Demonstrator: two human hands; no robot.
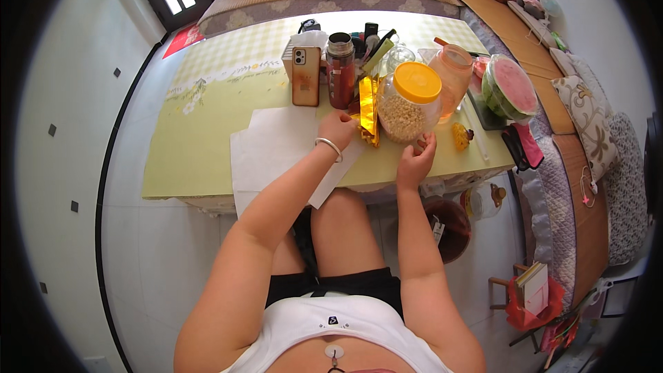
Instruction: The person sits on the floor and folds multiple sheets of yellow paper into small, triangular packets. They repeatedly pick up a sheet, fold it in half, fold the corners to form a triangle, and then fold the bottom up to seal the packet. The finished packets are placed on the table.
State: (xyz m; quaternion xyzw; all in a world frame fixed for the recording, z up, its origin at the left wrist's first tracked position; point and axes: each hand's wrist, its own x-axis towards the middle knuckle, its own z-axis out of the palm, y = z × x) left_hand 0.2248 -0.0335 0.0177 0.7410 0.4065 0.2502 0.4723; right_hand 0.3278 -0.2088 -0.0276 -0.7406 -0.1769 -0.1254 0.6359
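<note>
My left hand (337,129), with a pale bangle at the wrist, is closed at the left edge of a shiny gold foil packet (369,107). Its fingertips are partly hidden there. The packet stands against a clear round jar (402,116) of pale puffed grains with a yellow lid (418,82). At the jar's lower right side is my right hand (417,160), its fingers loosely bent and apart from the thumb, holding nothing that I can see. White paper sheets (266,145) lie under my left forearm on the table.
Behind my hands stand a phone (306,76), a dark red bottle (340,72) and a pinkish pitcher (452,76). Cut watermelon (510,86) sits at the right, near a small yellow item (461,137). Below the table edge is a brown bin (452,231).
</note>
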